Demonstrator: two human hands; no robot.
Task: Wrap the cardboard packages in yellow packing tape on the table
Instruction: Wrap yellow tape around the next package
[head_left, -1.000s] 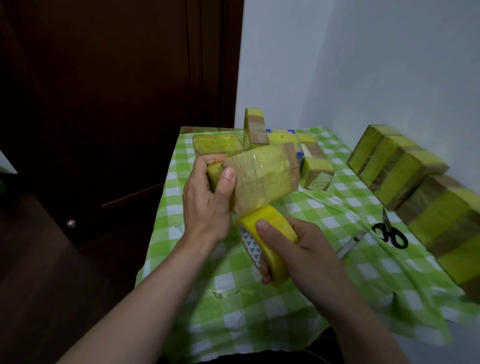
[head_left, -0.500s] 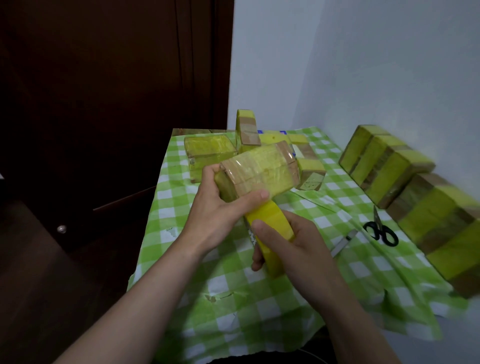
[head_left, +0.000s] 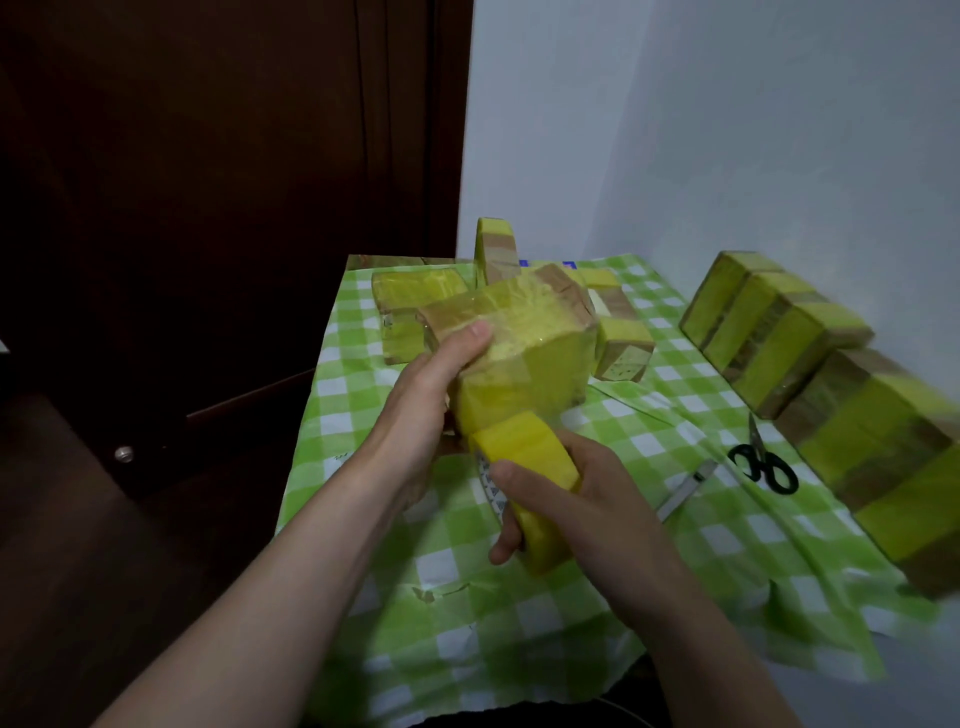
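From the head camera, the left hand (head_left: 431, 395) grips a cardboard package (head_left: 524, 343) from its left side. The thumb lies on the top face and the fingers are hidden beneath. The package is lifted clear of the counter (head_left: 519, 629) and tilted, and glossy yellow tape covers most of it, with bare brown cardboard showing at its far end.

Just below the package, the right hand (head_left: 587, 499) clasps the tape roll (head_left: 530, 457), with the thumb across the roll's near side and the fingers curled round the back. The upper edge of the roll touches the lower near face of the package.

A green-and-white checked cloth (head_left: 670, 587) covers the counter under the package. Behind the package lie several more taped packages (head_left: 415, 291). One of them (head_left: 496, 249) stands upright, and a small one (head_left: 623, 348) sits just to the right.

Well to the right of the package, a row of wrapped packages (head_left: 779, 332) lines the pale wall (head_left: 727, 130). Black-handled scissors (head_left: 763, 462) lie between that row and the package. A slim metal tool (head_left: 685, 491), too blurred to identify, lies just beside the scissors. To the left of the package stands a dark wooden door (head_left: 208, 208).
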